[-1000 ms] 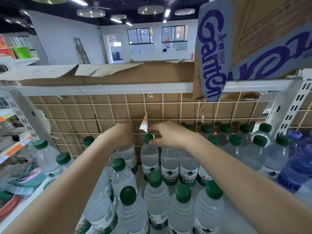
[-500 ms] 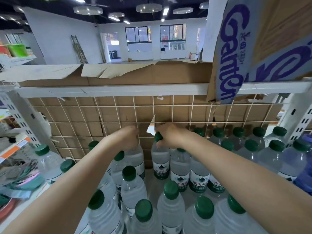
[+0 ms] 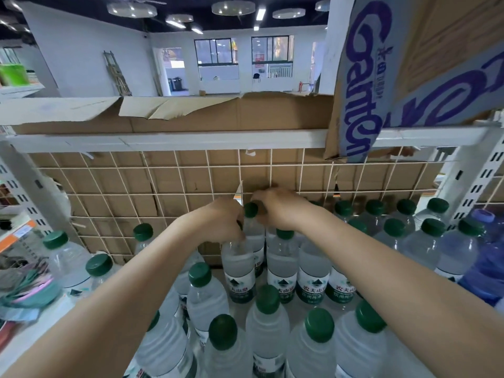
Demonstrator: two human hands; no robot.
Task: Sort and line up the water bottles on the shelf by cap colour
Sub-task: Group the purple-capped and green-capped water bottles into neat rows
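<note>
Because the task groups bottles by cap colour, we read the shelf [image 3: 169, 139] from its largest features down. Its far side is closed by a white wire grid [image 3: 191, 181] backed with brown cardboard, which gives the far row a straight stop to line up against. On the shelf above, right of centre, a torn cardboard carton [image 3: 362, 85] with purple lettering hangs over the edge. At far right stand the purple-capped bottles [image 3: 482, 216] with bluish bodies, apart from the green group, presumably as a separate colour block. The green-capped bottles [image 3: 311, 271] fill the centre and right in fairly regular rows, while those at the near left stand loosely, some tilted; we judge that side still unsorted.

Both forearms reach to the far row at the centre. Our left hand [image 3: 218, 222] curls round the neck and shoulder of one upright green-capped bottle [image 3: 238, 266], its cap hidden under the fingers. Our right hand [image 3: 278, 208] curls over the tops just beside it; a green cap [image 3: 251, 210] shows between the two hands, touching or nearly touching the right fingers, but we cannot tell whether that hand truly grips a bottle. The held bottle stands directly below the hands, against its right neighbour, close to the grid.
</note>
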